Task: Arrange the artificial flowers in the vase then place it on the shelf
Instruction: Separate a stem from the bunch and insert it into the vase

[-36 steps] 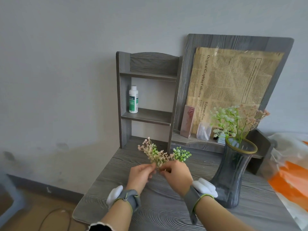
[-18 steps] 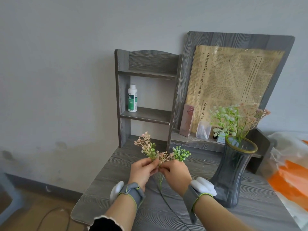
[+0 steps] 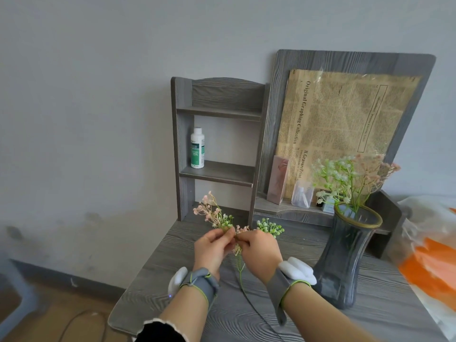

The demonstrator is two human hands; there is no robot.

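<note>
Above the grey wooden table (image 3: 385, 314) my left hand (image 3: 211, 250) pinches a pink-and-green flower sprig (image 3: 212, 213). My right hand (image 3: 259, 253) pinches a green-tipped flower sprig (image 3: 270, 227) beside it; thin green stems hang down between the hands. A dark glass vase (image 3: 345, 262) with a gold rim stands to the right on the table, with several green, white and pink flowers (image 3: 350, 174) in it. The grey shelf unit (image 3: 183, 149) stands at the back against the wall.
A white and green bottle (image 3: 197, 148) stands on the shelf's middle board. A pink box (image 3: 278, 180), a clear packet (image 3: 302, 193) and a newspaper-print sheet (image 3: 345, 127) sit on the low ledge behind the vase. An orange and white bag (image 3: 429, 262) lies at the right edge.
Both hands have risen slightly and drawn the two sprigs a little apart; the pink sprig now points further up and left. The vase has not moved.
</note>
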